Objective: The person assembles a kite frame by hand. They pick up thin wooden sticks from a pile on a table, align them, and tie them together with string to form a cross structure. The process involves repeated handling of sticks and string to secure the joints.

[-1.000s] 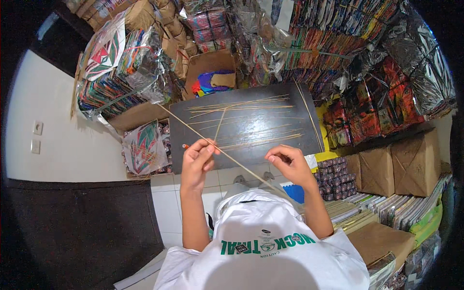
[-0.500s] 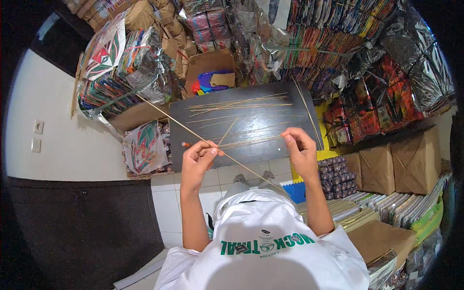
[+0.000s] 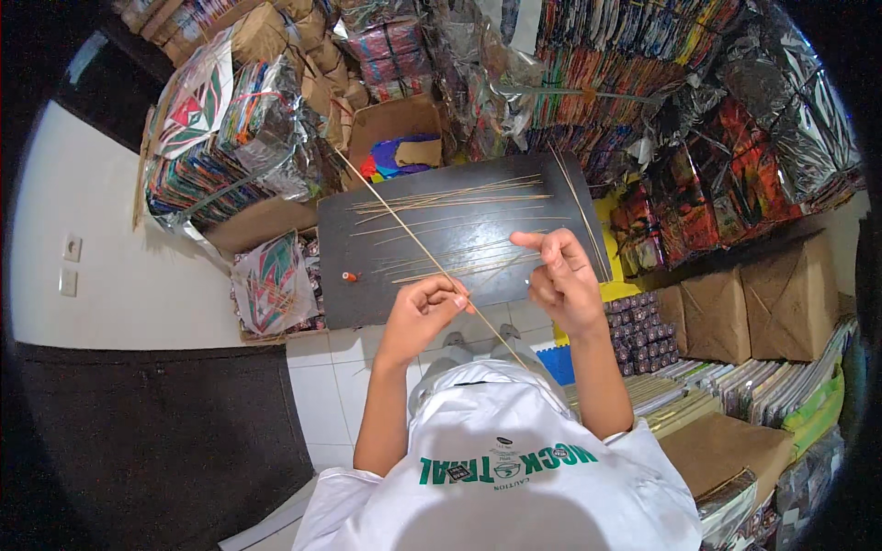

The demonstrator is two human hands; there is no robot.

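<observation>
A white T-shirt (image 3: 551, 514) fills the lower middle of the frame, its short, loose sleeves (image 3: 661, 468) ending above bare forearms (image 3: 381, 422), and the left hand (image 3: 423, 320) and right hand (image 3: 568, 289) are bare too. Across the chest runs bold green lettering (image 3: 432, 471), upside down, with a round green emblem (image 3: 505, 469), small dark patches (image 3: 457, 472) and finer print around it. Above the hem show pale greyish trousers (image 3: 423, 387) and greyish footwear (image 3: 454, 339), too small to make out.

Long, thin tan stick (image 3: 395, 215), aslant in the left grip (image 3: 421, 317)
</observation>
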